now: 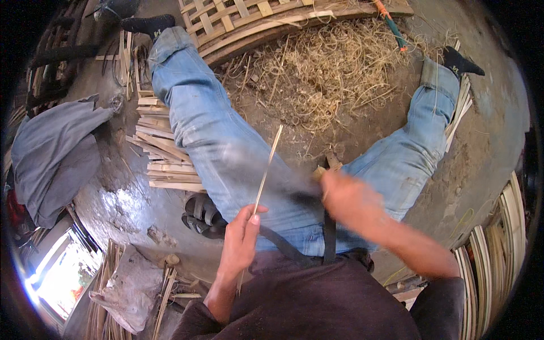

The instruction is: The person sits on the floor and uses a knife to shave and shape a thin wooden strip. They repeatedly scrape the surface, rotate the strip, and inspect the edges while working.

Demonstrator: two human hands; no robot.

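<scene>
- Left hand (242, 235): grip pinched around a thin pale strip (268, 168), thumb on the near side.
- Strip's place: over the left thigh, slanting up and slightly right, upper end free — its lower end seems to pass below the hand.
- Right hand (351, 201): grip curled in a fist around a tool (319, 173) (motion-blurred, exact type unclear), above the gap between the thighs.
- Dark smear left of the fist, maybe the blade; can't tell if it touches the strip.
- Jeans legs (204, 107) spread wide on the floor (487, 141), curly shavings (334, 79) heaped between them.
- Beyond the heap: woven slat panel (232, 14) — orange-and-green stick (391, 25) at its right end.
- Left of the legs: stacked flat slats (170, 156), sandals (198, 212), grey cloth (54, 153).
</scene>
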